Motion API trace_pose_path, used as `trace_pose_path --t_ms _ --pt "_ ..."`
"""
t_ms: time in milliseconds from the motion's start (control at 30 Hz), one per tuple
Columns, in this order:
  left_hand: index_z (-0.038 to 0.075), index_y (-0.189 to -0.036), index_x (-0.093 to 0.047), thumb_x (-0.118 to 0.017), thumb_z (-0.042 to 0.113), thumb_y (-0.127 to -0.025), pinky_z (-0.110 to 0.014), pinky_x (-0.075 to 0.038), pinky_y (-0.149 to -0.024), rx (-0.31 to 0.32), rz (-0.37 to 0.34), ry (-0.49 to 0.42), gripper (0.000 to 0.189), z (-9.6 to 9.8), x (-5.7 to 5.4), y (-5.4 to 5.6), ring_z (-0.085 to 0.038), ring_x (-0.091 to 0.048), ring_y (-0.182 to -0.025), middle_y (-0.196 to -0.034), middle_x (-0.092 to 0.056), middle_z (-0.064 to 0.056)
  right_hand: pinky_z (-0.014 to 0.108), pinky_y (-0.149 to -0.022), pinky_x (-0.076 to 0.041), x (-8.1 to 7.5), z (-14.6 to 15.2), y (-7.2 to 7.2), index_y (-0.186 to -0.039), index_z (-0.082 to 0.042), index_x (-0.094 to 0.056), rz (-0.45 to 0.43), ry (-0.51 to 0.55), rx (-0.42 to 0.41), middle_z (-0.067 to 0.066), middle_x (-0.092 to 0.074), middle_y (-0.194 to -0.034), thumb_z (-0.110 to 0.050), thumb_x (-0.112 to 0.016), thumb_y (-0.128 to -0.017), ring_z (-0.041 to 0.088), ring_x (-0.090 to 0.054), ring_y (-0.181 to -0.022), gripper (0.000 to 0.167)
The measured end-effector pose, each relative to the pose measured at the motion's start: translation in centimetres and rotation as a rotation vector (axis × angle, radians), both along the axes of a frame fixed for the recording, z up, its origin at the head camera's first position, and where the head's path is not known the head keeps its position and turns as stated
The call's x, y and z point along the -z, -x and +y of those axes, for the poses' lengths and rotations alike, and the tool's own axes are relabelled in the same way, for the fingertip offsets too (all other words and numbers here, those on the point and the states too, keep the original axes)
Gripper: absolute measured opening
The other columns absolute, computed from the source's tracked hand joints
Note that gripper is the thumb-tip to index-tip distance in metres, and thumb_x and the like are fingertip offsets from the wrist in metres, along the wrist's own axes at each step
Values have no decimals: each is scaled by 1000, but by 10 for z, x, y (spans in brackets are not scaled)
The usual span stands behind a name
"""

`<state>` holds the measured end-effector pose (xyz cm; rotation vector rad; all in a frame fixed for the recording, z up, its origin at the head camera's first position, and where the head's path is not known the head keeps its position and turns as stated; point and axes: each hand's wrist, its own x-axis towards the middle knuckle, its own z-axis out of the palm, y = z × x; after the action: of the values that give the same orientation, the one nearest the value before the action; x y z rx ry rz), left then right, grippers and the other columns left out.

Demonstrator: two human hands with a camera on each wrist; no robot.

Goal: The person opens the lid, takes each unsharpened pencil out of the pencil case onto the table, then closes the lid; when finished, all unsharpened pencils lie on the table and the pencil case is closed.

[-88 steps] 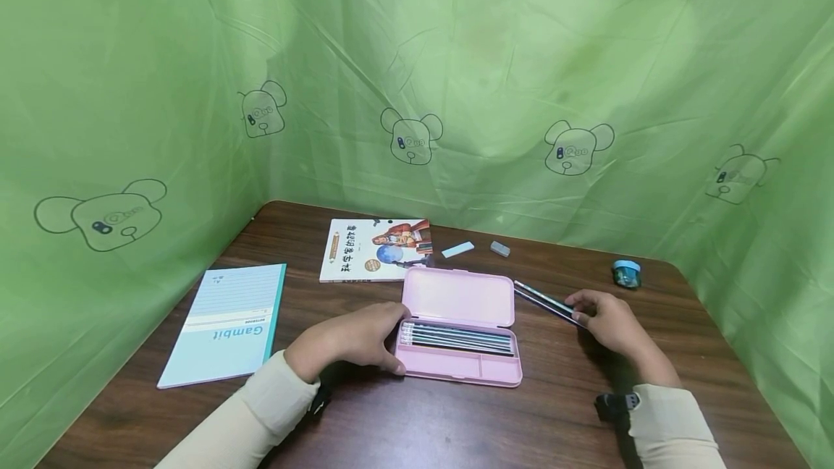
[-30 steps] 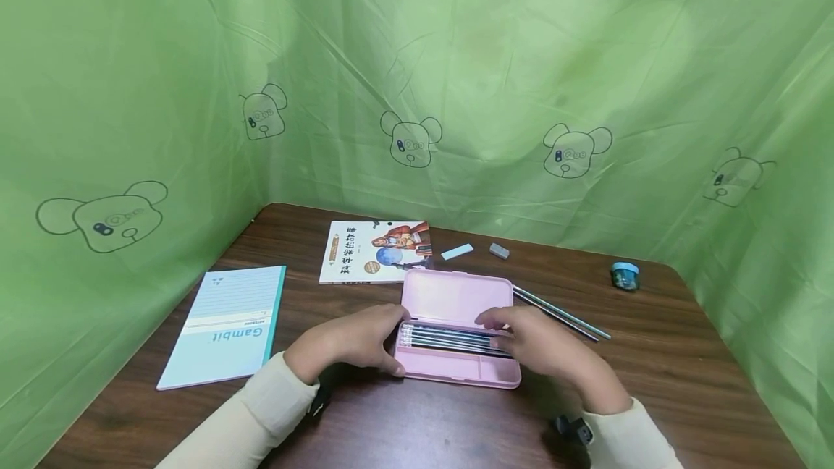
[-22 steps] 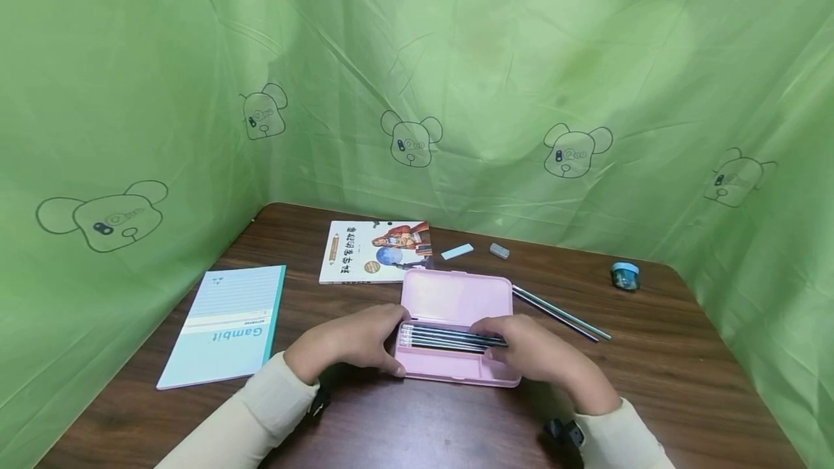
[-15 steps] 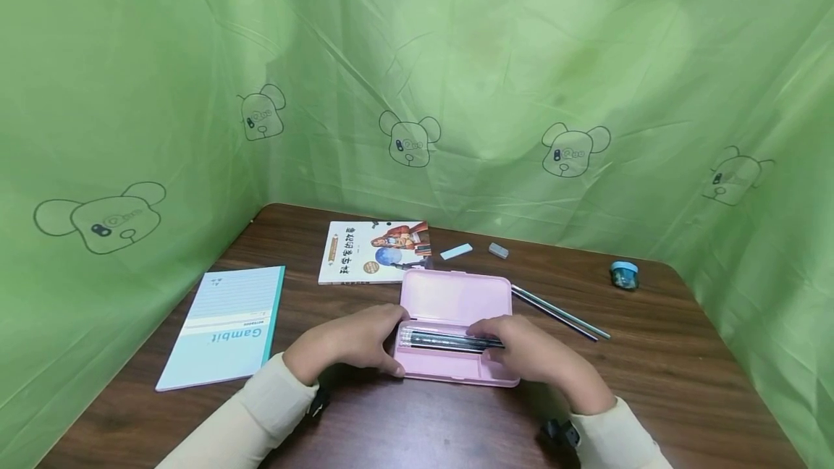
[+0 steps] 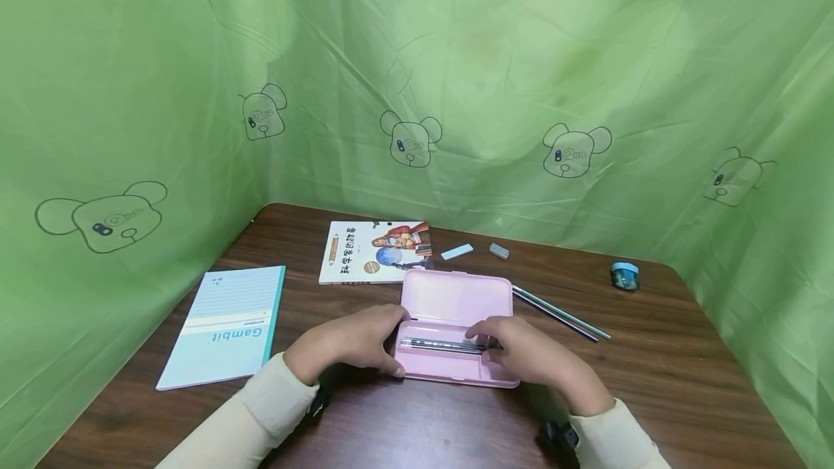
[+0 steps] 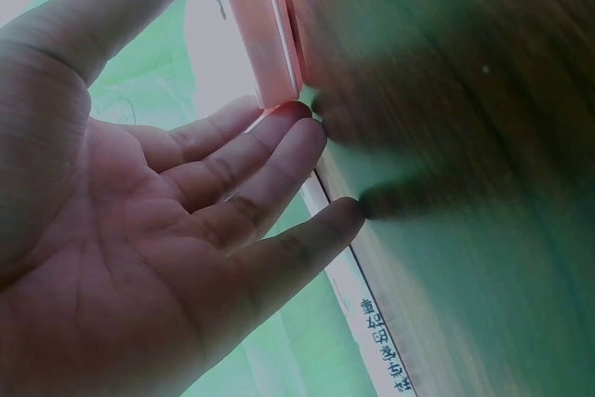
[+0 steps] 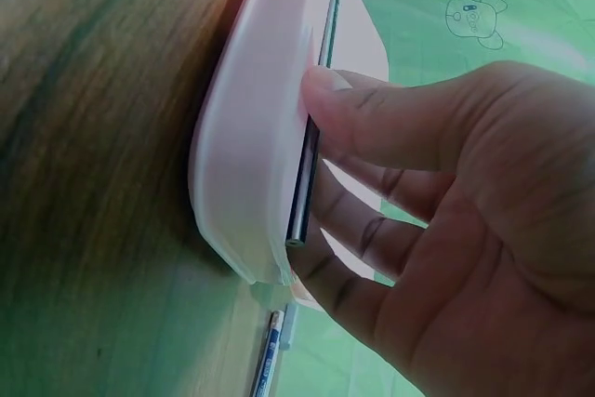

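Observation:
A pink pencil case [image 5: 456, 295] lies with its lid raised at the middle of the table. My left hand [image 5: 355, 339] holds its left end, thumb at the front corner and fingers at the back. In the left wrist view those fingertips [image 6: 302, 132] meet the case's corner. Inside the long compartment lies a narrow bundle of dark pencils [image 5: 436, 344], white-tipped at the left. My right hand [image 5: 531, 353] pinches their right ends between thumb and fingers. In the right wrist view a dark pencil [image 7: 302, 183] shows under the thumb, along the case's rim.
Two loose pencils [image 5: 562, 312] lie right of the case. Behind it are a picture-covered book [image 5: 374, 252], a pale blue strip [image 5: 457, 251] and a grey eraser [image 5: 499, 250]. A blue-lidded jar [image 5: 625, 276] stands far right, a notebook [image 5: 224, 324] left. Green cloth [image 5: 482, 93] surrounds the table.
My right hand has left the loose pencils on the table and come to the case. The pencils inside, spread out before, are drawn into a narrow bundle. My left hand has stayed put.

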<state>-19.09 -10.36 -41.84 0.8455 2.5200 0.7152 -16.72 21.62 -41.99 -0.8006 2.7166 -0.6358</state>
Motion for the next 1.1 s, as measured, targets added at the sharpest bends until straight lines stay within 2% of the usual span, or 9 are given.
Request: trace_pose_path --t_ms 567,967,1100 --pt "-1 -144 -60 -101 32 -84 -52 -49 -122 9 3 -3 80 -1 1 0 -26 -62 -131 -139 -68 -14 33 -81 -61 0 0 0 -122 -10 -81 47 27 -39 -8 -75 -98 12 -73 -96 7 -67 -92 35" --pt "-1 -144 -60 -101 33 -84 -52 -49 -122 7 3 0 81 -1 1 -1 -26 -62 -131 -139 -68 -14 32 -83 -60 -1 -1 0 -121 -10 -81 39 16 -14 -7 -75 -99 13 -70 -97 7 -66 -93 36" --pt "-1 -144 -60 -101 32 -84 -51 -49 -122 10 6 0 80 -1 1 0 -26 -62 -131 -138 -68 -13 32 -82 -61 -3 0 0 -122 -9 -81 42 31 -30 -7 -75 -99 14 -69 -97 7 -67 -93 36"
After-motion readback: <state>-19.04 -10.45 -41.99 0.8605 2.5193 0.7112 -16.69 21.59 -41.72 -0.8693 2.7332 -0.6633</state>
